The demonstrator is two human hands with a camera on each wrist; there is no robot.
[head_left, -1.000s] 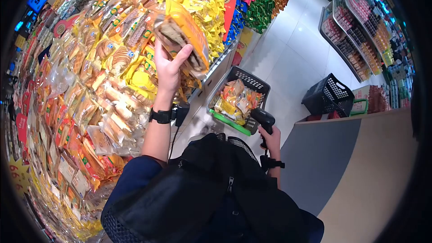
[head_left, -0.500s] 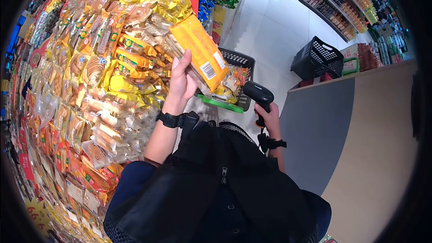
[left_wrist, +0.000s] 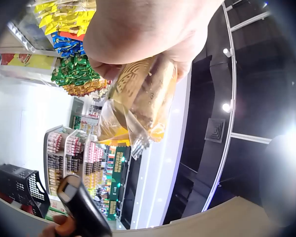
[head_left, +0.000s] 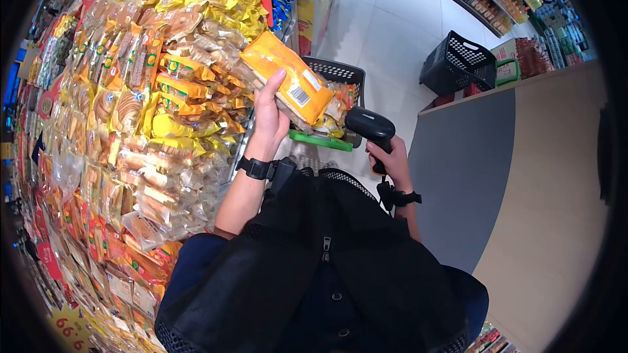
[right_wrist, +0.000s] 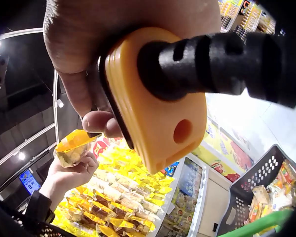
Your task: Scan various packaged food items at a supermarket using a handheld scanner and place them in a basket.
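My left hand (head_left: 269, 116) grips an orange snack packet (head_left: 288, 84) with its white barcode label facing up; the packet (left_wrist: 140, 98) shows from below in the left wrist view and far off (right_wrist: 71, 147) in the right wrist view. My right hand (head_left: 390, 157) grips a black handheld barcode scanner (head_left: 369, 127) by its handle, its head just right of and below the packet. The scanner's orange base (right_wrist: 155, 103) fills the right wrist view, and its head (left_wrist: 84, 210) shows at the bottom of the left wrist view.
A shelf wall of packaged baked goods (head_left: 131, 91) stands on the left. A black basket with a green rim (head_left: 330, 138), holding packets, sits behind the hands. Another black basket (head_left: 458, 62) is on the white floor. A grey and beige counter (head_left: 523, 170) stands on the right.
My left hand has lowered the orange packet from the shelf toward the scanner and turned its barcode side up. My right hand has raised the scanner closer to it.
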